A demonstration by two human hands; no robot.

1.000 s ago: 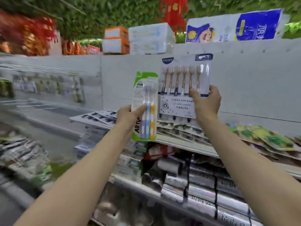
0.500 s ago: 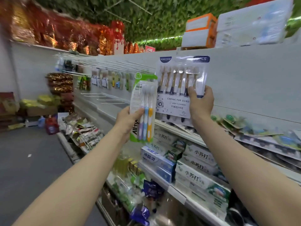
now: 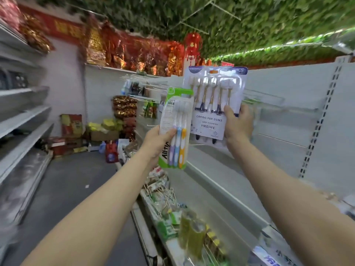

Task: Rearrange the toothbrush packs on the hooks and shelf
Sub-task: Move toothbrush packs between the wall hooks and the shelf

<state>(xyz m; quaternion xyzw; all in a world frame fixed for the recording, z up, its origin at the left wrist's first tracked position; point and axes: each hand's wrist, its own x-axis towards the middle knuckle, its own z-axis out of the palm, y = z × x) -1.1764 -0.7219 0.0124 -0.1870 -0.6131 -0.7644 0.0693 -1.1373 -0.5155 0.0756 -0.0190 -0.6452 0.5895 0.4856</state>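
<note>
A green toothbrush pack [image 3: 175,129] with three brushes is gripped upright by the left hand [image 3: 156,143], thumb pressed on its front. A larger clear pack [image 3: 214,100] of gold-handled brushes is held up by the right hand [image 3: 238,123], fingers curled round its lower right edge. Both packs are raised side by side, slightly overlapped, in front of the white shelf wall [image 3: 288,104]. Wire hooks [image 3: 140,76] are seen further back on the left.

left arm [image 3: 92,208]: bare skin, wrist to frame edge
right arm [image 3: 288,189]: bare likewise
left hand [image 3: 155,144]: bare
right hand [image 3: 238,125]: bare
</note>
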